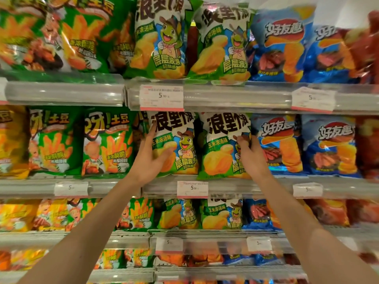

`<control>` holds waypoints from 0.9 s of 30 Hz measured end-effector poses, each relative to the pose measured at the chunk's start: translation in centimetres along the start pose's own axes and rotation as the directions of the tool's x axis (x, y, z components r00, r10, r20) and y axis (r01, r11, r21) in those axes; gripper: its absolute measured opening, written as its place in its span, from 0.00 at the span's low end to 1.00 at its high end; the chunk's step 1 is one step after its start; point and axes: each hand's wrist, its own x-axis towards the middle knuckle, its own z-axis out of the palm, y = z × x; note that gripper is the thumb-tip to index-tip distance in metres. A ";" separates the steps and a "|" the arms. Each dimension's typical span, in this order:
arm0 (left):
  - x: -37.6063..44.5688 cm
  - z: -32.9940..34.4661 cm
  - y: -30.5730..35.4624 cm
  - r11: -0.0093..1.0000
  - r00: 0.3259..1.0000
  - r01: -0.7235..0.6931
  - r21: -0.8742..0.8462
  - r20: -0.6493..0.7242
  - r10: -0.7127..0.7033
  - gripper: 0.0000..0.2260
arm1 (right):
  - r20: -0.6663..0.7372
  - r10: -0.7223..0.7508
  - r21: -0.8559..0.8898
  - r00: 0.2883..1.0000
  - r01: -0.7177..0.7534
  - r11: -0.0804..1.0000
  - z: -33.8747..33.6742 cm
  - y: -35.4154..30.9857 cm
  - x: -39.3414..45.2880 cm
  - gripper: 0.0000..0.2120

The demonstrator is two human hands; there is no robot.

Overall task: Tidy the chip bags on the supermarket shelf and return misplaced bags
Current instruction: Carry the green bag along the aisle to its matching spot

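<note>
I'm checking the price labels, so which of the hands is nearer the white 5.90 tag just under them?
Left. The left hand sits just above and left of the price tag; the right hand is farther, up and right.

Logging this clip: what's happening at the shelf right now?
A person is straightening chip bags on the middle shelf. The left hand holds the left turtle bag by its left edge, and the right hand grips the right edge of the neighbouring turtle bag. Both bags stand upright, side by side.
</note>
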 end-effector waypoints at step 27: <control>2.9 4.1 0.5 0.409 0.902 -0.289 0.866 0.103 0.420 0.28 | 0.161 -0.448 -0.873 0.880 0.338 0.351 5.3 0.2 -0.2 0.36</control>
